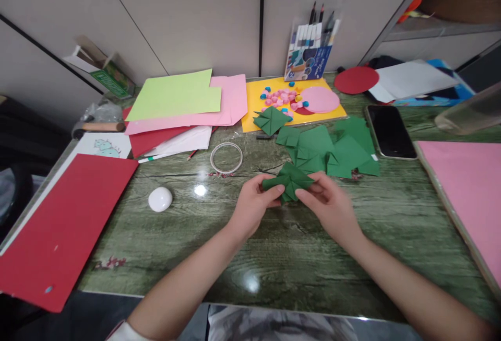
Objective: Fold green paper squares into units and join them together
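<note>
A folded green paper piece (290,179) is held just above the table between both hands. My left hand (256,200) grips its left side, thumb on top. On its right side, my right hand (331,205) pinches the edge between thumb and fingers. Behind it lie more folded green papers (313,145), and another folded green piece (271,120) rests at the front edge of a yellow sheet (250,108). Small pink and blue balls (279,98) and a pink paper oval (320,100) sit on that sheet.
A tape ring (226,158) and a white round object (160,199) lie left of my hands. Red card (70,226) covers the far left. A phone (391,132) and pink sheets (465,189) are at the right. A pen pack (309,56) stands against the wall.
</note>
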The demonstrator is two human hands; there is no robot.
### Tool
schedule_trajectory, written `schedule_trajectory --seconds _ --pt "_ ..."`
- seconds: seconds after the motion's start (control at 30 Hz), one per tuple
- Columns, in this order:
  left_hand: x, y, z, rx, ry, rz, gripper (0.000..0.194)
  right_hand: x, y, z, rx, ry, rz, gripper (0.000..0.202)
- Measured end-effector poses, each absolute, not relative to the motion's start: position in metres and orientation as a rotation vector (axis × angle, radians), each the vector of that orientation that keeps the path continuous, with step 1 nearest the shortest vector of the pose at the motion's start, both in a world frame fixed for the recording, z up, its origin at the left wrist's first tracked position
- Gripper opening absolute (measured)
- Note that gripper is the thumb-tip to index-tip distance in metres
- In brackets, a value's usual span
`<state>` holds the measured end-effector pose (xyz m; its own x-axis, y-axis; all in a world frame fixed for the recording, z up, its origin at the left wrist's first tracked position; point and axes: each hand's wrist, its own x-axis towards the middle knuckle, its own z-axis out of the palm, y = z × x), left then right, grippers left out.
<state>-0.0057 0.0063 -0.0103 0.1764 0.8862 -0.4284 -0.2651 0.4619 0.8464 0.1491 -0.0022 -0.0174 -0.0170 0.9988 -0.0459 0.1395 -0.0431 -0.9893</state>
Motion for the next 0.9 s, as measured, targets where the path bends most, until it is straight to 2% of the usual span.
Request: schedule_trajectory --seconds 0.7,0.9 --pt "-0.0011 0.0020 -0.0108 0.662 1.107 0.979 0.020 0.1464 -0.0026 -0.0210 -1.546 -1.320 1.056 0.029" --pt "-0.0016 0.0021 -0.0092 0.647 1.083 0.940 0.020 0.1452 -0.0009 -0.0218 -1.473 -1.270 1.209 0.017"
